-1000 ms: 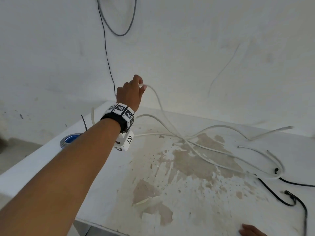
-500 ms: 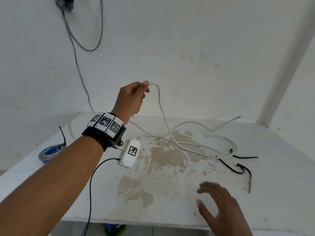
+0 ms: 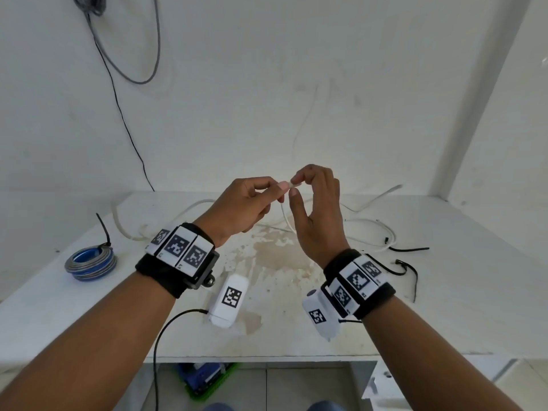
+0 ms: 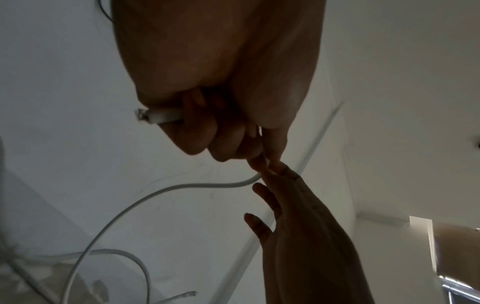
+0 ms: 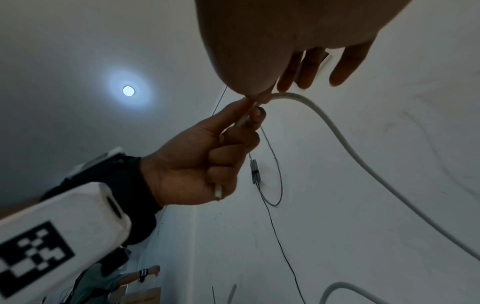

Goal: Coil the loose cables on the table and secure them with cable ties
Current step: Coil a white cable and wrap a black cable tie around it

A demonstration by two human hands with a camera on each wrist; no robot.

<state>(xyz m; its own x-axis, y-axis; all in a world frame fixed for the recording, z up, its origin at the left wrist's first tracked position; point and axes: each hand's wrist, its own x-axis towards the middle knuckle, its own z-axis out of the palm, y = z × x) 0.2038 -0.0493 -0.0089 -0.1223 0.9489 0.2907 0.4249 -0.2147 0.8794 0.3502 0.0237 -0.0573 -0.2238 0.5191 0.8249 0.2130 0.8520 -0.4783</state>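
While both hands [image 3: 246,203] [image 3: 317,209] pinch the white cable [image 5: 337,131], no writing reads.

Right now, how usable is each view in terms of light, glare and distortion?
Head view: evenly lit, sharp, table edges bowed by the wide lens. Left wrist view: dim, left hand a dark shape. Right wrist view: ceiling lamp flares, hands backlit, cable clear.

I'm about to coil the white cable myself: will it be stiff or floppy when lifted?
Probably floppy: the white cable droops in a curve below the left hand and right hand. Likely light, since fingertip pinches hold it. Its wide table loops hint at some springiness.
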